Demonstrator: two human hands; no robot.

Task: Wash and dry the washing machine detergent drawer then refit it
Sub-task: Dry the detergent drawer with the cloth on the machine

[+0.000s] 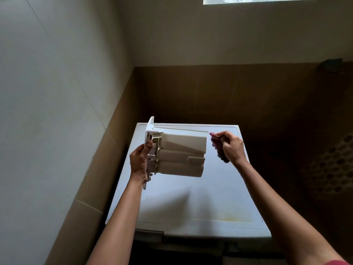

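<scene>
The white detergent drawer (181, 153) hangs on its side above the washing machine top (191, 199), underside toward me, front panel to the left. My left hand (139, 161) grips the drawer at its front panel end, thumb on the plastic. My right hand (231, 148) holds a bunched pink cloth (217, 144) just beside the drawer's rear right end, close to its upper corner.
The white machine stands in a corner, with a pale tiled wall (57, 111) to the left and brown tiles (210, 92) behind. A dark perforated basket (332, 169) sits to the right. A dark opening (149, 234) shows at the machine's front upper left.
</scene>
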